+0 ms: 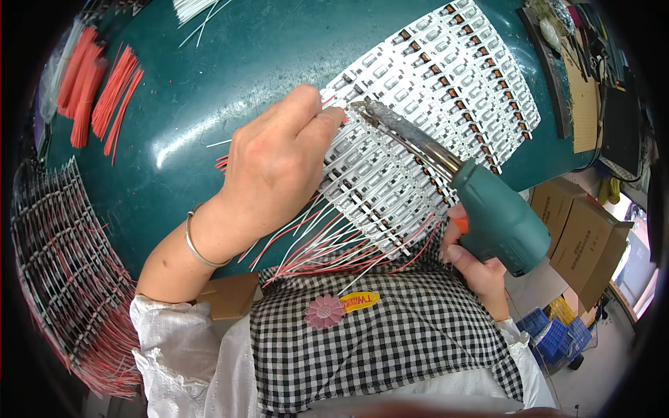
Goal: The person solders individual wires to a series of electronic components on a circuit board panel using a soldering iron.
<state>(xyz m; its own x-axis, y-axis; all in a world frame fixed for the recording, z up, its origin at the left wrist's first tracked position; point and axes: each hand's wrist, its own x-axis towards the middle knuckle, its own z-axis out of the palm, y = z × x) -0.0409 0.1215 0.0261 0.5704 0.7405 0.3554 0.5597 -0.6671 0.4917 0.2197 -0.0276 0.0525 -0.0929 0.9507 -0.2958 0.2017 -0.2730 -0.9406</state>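
Note:
My right hand [477, 272] is wrapped around the handle of a green soldering gun [502, 216] with an orange trigger. The gun's dark tip points up and left, reaching the board sheet close to my left fingertips. My left hand [275, 157] is pinched closed at the left edge of that sheet, with a thin red wire [327, 102] showing at its fingers. The white sheet of small circuit boards [418, 76] carries rows of silver and dark components. Red and white wires [327, 251] hang from its lower part toward my checkered apron.
Bundles of red wires [118, 94] and white wires [191, 8] lie on the green tabletop [188, 90]. A stack of wired boards [63, 258] stands at the left. Cardboard boxes [582, 244] and blue baskets [557, 338] are at the right, below the table.

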